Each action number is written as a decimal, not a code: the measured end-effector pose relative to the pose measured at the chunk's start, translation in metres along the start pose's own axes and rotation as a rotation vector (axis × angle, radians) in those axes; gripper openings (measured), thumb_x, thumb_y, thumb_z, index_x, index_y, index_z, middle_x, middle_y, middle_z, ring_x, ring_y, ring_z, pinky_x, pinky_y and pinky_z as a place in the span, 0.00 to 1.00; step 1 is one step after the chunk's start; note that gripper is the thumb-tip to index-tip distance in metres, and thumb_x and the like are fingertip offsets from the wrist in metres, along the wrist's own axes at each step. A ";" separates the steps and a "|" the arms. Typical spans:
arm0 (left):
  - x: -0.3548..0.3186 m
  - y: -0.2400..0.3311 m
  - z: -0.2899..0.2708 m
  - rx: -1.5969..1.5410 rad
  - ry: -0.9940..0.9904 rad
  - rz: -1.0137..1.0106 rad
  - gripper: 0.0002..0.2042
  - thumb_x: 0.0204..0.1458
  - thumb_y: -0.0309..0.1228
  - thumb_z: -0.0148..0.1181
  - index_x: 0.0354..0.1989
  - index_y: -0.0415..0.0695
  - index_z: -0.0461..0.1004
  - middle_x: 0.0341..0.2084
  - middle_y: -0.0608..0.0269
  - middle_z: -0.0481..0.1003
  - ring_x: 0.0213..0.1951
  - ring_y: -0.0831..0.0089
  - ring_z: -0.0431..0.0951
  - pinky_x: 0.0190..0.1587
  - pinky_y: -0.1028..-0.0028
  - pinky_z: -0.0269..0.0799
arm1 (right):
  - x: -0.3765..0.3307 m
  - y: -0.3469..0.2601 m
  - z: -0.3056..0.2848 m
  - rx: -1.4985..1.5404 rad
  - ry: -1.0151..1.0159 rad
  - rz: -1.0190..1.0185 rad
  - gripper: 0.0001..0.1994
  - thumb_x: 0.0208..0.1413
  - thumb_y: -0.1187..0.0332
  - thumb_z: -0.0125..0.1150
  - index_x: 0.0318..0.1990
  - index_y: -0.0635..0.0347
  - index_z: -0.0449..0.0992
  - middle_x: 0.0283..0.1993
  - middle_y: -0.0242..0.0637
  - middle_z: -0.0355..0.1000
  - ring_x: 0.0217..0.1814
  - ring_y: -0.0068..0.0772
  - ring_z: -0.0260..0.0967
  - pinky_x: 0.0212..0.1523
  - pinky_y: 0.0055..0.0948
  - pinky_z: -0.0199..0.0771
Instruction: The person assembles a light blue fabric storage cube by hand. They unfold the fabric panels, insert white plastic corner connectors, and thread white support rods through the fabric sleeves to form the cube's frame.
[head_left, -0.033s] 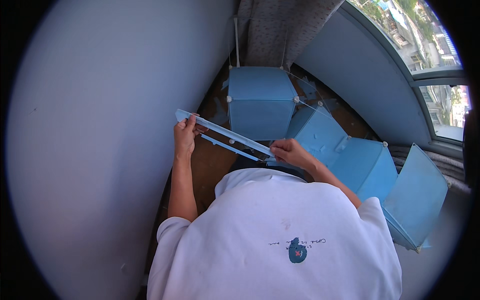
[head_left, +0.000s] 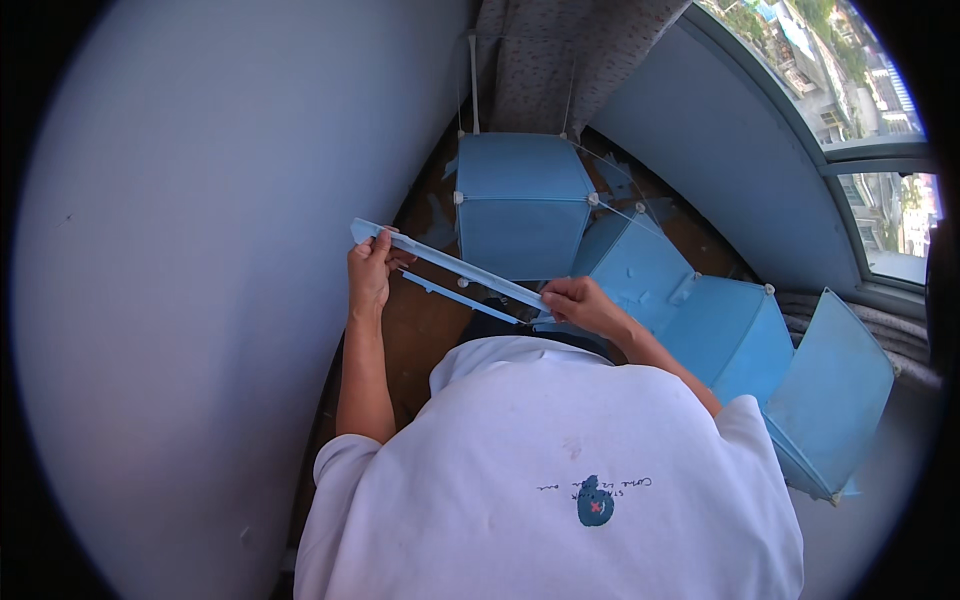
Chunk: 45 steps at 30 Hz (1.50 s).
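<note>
A long light-blue panel (head_left: 465, 270), seen nearly edge-on, slants across in front of me from upper left to lower right. At its left end, my left hand (head_left: 371, 262) is closed round it, thumb on the near face. The fingers of my right hand (head_left: 577, 303) pinch its right end. Just below runs a thinner blue strip (head_left: 455, 292) with small tabs on its edge. Whether the strip joins the panel I cannot tell. Beyond my hands stands a blue cube-shaped panel unit (head_left: 524, 235) with white corner connectors.
More joined blue cubes (head_left: 725, 325) reach along the right side, with a tilted panel (head_left: 835, 390) at the end. A pale wall (head_left: 200, 250) rises close on the left. Curtain cloth (head_left: 545, 70) hangs at the back, and a window (head_left: 880, 215) is at right. Scraps lie on the brown floor (head_left: 405, 335).
</note>
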<state>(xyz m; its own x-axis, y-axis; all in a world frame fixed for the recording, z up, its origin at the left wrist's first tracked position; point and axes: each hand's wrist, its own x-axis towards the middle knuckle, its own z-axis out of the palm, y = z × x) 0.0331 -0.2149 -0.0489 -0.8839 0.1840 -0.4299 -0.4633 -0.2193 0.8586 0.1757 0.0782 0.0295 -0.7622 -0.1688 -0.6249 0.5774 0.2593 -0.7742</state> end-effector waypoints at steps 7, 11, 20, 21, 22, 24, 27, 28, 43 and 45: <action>0.012 -0.015 -0.017 -0.141 -0.088 0.071 0.09 0.56 0.32 0.48 0.36 0.39 0.71 0.27 0.59 0.75 0.27 0.68 0.77 0.32 0.70 0.76 | 0.007 -0.002 -0.005 0.387 -0.010 -0.103 0.14 0.57 0.61 0.52 0.39 0.65 0.76 0.15 0.26 0.58 0.15 0.15 0.47 0.16 0.18 0.45; 0.011 -0.012 -0.018 0.120 -0.031 0.120 0.09 0.56 0.30 0.48 0.34 0.37 0.72 0.25 0.58 0.75 0.27 0.70 0.77 0.30 0.73 0.75 | 0.010 -0.004 -0.013 0.504 -0.006 -0.129 0.14 0.57 0.63 0.52 0.41 0.64 0.75 0.14 0.26 0.57 0.13 0.15 0.44 0.14 0.18 0.41; -0.001 -0.014 -0.044 1.611 0.272 0.535 0.07 0.53 0.29 0.49 0.29 0.40 0.72 0.17 0.56 0.73 0.20 0.67 0.76 0.24 0.68 0.69 | 0.002 -0.006 -0.049 0.209 0.135 -0.169 0.12 0.56 0.62 0.54 0.41 0.61 0.76 0.15 0.28 0.60 0.14 0.14 0.47 0.14 0.15 0.44; -0.007 -0.009 -0.046 1.546 0.293 0.409 0.05 0.50 0.28 0.51 0.26 0.43 0.73 0.21 0.50 0.73 0.26 0.51 0.74 0.27 0.60 0.68 | 0.000 -0.004 -0.054 0.139 0.150 -0.185 0.12 0.56 0.62 0.54 0.41 0.61 0.76 0.15 0.28 0.60 0.14 0.14 0.48 0.15 0.14 0.44; -0.006 -0.011 -0.056 1.487 0.393 0.311 0.05 0.51 0.28 0.50 0.29 0.43 0.73 0.20 0.51 0.73 0.25 0.54 0.75 0.26 0.62 0.69 | -0.003 -0.004 -0.060 0.070 0.167 -0.201 0.13 0.55 0.62 0.54 0.40 0.60 0.76 0.15 0.28 0.60 0.15 0.14 0.48 0.15 0.14 0.45; -0.008 -0.005 -0.087 1.242 0.650 0.102 0.07 0.52 0.28 0.49 0.36 0.42 0.74 0.21 0.52 0.75 0.22 0.60 0.76 0.25 0.65 0.70 | -0.010 -0.013 -0.077 0.137 0.221 -0.161 0.10 0.56 0.66 0.54 0.40 0.59 0.77 0.18 0.28 0.63 0.16 0.15 0.50 0.16 0.15 0.49; -0.033 -0.015 -0.175 0.955 1.068 -0.053 0.12 0.54 0.29 0.48 0.45 0.39 0.71 0.22 0.53 0.76 0.18 0.68 0.77 0.23 0.71 0.71 | -0.023 0.001 -0.118 0.339 0.299 -0.161 0.10 0.56 0.66 0.54 0.39 0.60 0.77 0.15 0.27 0.60 0.14 0.14 0.48 0.13 0.15 0.46; -0.036 -0.016 -0.192 1.004 1.088 -0.076 0.12 0.54 0.29 0.48 0.44 0.39 0.71 0.24 0.52 0.76 0.19 0.66 0.77 0.24 0.70 0.71 | -0.026 0.009 -0.130 0.422 0.300 -0.182 0.10 0.56 0.66 0.54 0.39 0.61 0.76 0.15 0.27 0.59 0.13 0.14 0.47 0.13 0.14 0.44; 0.015 -0.002 0.058 1.330 -0.210 0.841 0.10 0.42 0.29 0.61 0.34 0.43 0.74 0.36 0.60 0.73 0.44 0.63 0.70 0.51 0.67 0.61 | -0.010 -0.006 -0.086 0.146 0.146 -0.124 0.11 0.57 0.65 0.53 0.40 0.61 0.77 0.14 0.27 0.60 0.12 0.14 0.48 0.13 0.15 0.45; 0.020 -0.004 0.049 1.235 -0.314 0.753 0.03 0.42 0.26 0.60 0.26 0.41 0.75 0.28 0.59 0.74 0.37 0.64 0.73 0.47 0.67 0.64 | -0.011 -0.003 -0.087 0.143 0.148 -0.140 0.11 0.56 0.65 0.53 0.39 0.61 0.77 0.14 0.28 0.60 0.12 0.14 0.48 0.14 0.14 0.45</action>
<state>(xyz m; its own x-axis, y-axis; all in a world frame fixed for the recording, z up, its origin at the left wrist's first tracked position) 0.0201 -0.1636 -0.0474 -0.7616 0.6298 0.1524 0.5760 0.5503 0.6044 0.1573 0.1617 0.0474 -0.8660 -0.0501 -0.4975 0.4909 0.1041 -0.8650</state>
